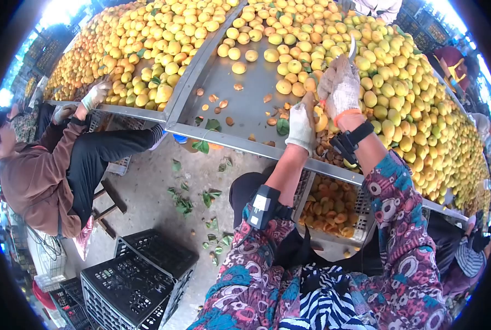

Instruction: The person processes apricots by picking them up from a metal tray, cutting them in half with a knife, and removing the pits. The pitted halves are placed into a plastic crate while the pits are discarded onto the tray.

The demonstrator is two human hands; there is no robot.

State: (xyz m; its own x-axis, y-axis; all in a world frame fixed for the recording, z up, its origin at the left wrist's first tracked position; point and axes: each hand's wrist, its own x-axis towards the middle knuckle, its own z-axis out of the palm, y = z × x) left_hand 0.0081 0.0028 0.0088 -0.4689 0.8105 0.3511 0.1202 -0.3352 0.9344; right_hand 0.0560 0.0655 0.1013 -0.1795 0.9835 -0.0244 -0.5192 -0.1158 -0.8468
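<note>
My right hand point(340, 85), in a white glove, is closed round a knife whose curved blade point(352, 48) points up past the fingers. Close beside it on the left, my gloved left hand point(301, 125) has its fingers bent together around a piece of yellow-orange fruit point(320, 118). Both hands are over the near edge of a metal table point(212, 91). Piled yellow fruit point(391, 93) lies beyond and to the right of them. Fruit halves and small scraps point(230, 121) are scattered on the metal left of my left hand.
Below the table edge, a crate holds cut fruit point(330, 206). Black crates point(130, 283) stand on the floor at lower left, near fallen leaves point(184, 204). A seated co-worker point(39, 176) with gloved hands works at the left table. Other people are at the right edge.
</note>
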